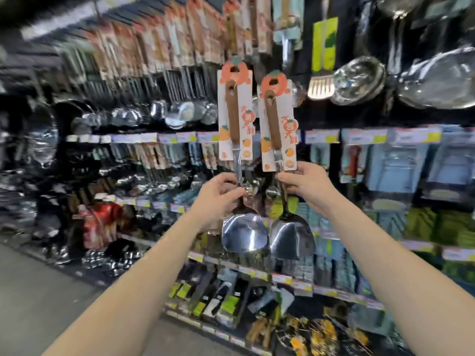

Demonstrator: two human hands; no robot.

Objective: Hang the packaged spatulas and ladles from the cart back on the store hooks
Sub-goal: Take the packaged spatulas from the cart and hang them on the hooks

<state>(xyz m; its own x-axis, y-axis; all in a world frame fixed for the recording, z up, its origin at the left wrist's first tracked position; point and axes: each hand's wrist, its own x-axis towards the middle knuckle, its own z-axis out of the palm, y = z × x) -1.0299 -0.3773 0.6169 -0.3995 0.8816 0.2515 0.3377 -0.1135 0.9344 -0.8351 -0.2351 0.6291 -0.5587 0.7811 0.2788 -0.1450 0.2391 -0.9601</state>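
I hold up two packaged steel spatulas with brown handles on white cards topped by orange fruit shapes. My left hand pinches the metal neck of the left spatula, whose blade hangs below my fingers. My right hand grips the neck of the right spatula just under its card. Both stand upright, side by side, in front of the display wall. Their card tops reach just below a row of similar carded utensils hanging higher up. The cart is out of view.
Steel ladles hang in a row at the left. Metal bowls and strainers hang at the upper right. Shelves below carry price tags and packaged kitchen tools. Grey floor lies at the lower left. The picture is motion-blurred.
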